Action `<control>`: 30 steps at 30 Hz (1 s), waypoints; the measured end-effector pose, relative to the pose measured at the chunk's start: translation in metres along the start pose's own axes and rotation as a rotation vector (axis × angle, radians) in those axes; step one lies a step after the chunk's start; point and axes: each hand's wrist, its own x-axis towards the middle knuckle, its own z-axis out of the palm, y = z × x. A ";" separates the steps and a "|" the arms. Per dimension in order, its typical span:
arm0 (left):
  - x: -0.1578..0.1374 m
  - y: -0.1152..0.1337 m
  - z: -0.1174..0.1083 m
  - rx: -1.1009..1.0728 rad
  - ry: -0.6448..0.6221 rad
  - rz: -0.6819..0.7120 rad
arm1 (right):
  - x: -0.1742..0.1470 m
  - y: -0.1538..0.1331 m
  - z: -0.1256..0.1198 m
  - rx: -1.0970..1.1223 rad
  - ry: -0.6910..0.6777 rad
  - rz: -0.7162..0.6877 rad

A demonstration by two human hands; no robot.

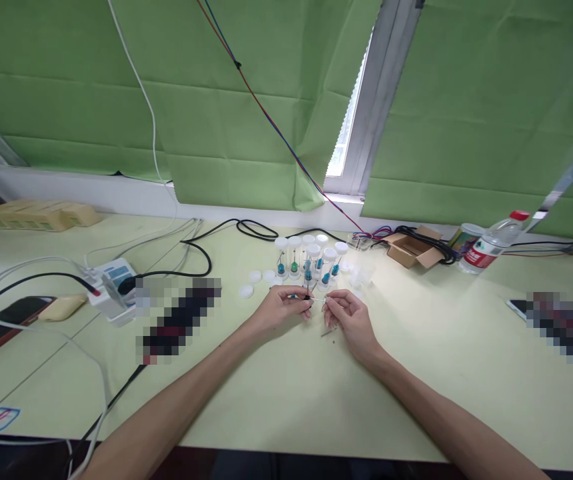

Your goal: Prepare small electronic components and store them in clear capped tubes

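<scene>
Over the middle of the table, my left hand pinches a thin pale rod by its left end. My right hand has its fingertips closed at the rod's other end; the small part there is too fine to make out. Just beyond the hands stand several see-through vials with white caps. Blue pieces with thin stems show inside most of them, and a green piece in one. A short thin grey stick lies below my right fingers. Loose white caps rest left of the vials.
An open cardboard box with black cable, a can and a red-capped bottle stand at the right rear. A power strip with tangled cables lies on the left, near a phone. Yellow boxes sit at the far left.
</scene>
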 end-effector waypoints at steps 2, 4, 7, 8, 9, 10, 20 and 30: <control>0.000 -0.002 0.000 -0.004 -0.010 0.009 | 0.000 0.000 0.000 -0.016 0.006 -0.011; 0.000 -0.003 0.000 -0.010 -0.011 0.011 | 0.000 -0.001 0.000 -0.024 0.011 -0.013; 0.000 -0.004 0.001 -0.011 -0.002 0.000 | 0.000 -0.002 0.000 -0.033 0.020 -0.011; 0.000 -0.004 0.001 -0.009 -0.001 -0.004 | 0.000 -0.002 0.000 -0.037 0.022 -0.010; 0.000 -0.004 0.001 -0.007 0.000 -0.006 | 0.000 -0.003 0.000 -0.041 0.024 -0.009; 0.000 -0.004 0.002 -0.005 -0.001 -0.007 | 0.000 -0.003 0.000 -0.047 0.025 -0.009; -0.001 -0.002 0.006 0.021 0.018 -0.017 | -0.001 -0.004 0.000 -0.137 0.026 -0.008; -0.004 -0.002 0.008 0.098 0.056 -0.010 | -0.002 -0.005 0.000 -0.125 0.038 0.042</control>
